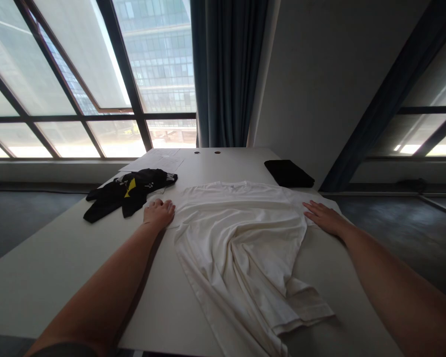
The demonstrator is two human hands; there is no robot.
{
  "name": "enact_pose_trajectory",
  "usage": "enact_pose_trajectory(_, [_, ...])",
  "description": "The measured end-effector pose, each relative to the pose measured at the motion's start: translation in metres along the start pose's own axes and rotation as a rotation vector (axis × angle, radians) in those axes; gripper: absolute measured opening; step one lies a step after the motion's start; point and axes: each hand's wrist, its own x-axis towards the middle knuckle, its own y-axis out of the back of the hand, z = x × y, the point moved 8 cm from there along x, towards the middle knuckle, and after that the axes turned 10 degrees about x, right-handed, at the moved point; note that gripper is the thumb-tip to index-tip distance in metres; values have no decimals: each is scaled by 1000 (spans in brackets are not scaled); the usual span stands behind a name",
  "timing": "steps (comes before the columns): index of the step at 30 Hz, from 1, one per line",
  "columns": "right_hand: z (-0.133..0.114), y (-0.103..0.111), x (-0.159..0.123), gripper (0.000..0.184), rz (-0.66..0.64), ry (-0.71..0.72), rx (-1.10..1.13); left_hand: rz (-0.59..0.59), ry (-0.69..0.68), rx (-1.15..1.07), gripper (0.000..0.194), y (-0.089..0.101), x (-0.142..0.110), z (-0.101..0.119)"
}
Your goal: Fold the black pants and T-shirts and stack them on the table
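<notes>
A white T-shirt [241, 223] lies spread on the white table, its collar at the far side and its body wrinkled. Its lower part bunches into folds toward me, and one hem corner is turned out at the right. My left hand [159, 213] rests on the left sleeve with the fingers bent slightly and nothing gripped. On the right sleeve, my right hand [325, 217] lies flat, fingers stretched out. Both arms reach forward on either side of the shirt.
A crumpled black garment with a yellow patch [130, 191] lies left of the shirt. A folded black cloth [289, 173] sits at the back right. Paper sheets [156, 162] are at the far left of the table [78, 267]. Behind stand windows and a blue curtain [228, 74].
</notes>
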Motion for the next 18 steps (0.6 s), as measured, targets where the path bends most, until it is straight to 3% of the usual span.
enact_pose_trajectory(5, [7,-7,3,79,-78,-51,27,-63,126,-5,67,-15,15,-16])
enact_pose_trajectory(11, [0,-1,-3,78,-81,-75,12,-84,291,-9,74,-16,19,-32])
enact_pose_trajectory(18, [-17,9,-5,68,-5,23,53,-92,321,-10,71,-16,20,-39])
